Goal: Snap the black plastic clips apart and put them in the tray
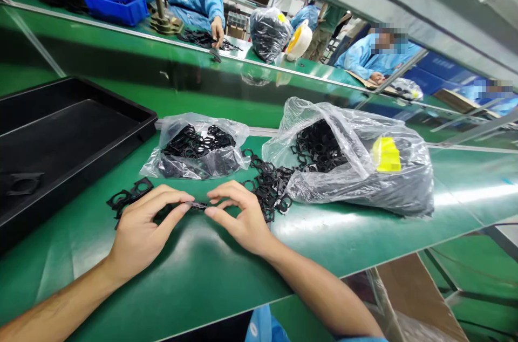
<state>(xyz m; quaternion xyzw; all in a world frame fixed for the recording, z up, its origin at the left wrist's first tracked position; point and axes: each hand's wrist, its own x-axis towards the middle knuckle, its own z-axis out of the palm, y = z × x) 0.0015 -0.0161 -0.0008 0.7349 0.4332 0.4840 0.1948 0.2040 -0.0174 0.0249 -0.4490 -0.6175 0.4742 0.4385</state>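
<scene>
Above the green tabletop, a small black plastic part (198, 205) is held edge-on between my two hands. My left hand (141, 228) pinches its left end between thumb and fingers. At its right end, the thumb and fingertips of my right hand (240, 218) grip it. Several black ring-shaped parts (141, 186) lie just beyond my left hand, partly hidden by it. A loose heap of similar black parts (269, 183) spreads beyond my right hand, spilling from the mouth of a large clear plastic bag (360, 180). A smaller clear bag (198, 166) of black parts stands behind my hands.
A large black tray (81, 164) sits at the left with one black part (24, 184) inside. Behind a metal-edged divider, co-workers in blue sit by a blue bin (115, 5) and a wrapped black bundle (269, 34). A cardboard box (413, 299) is below the table's right edge.
</scene>
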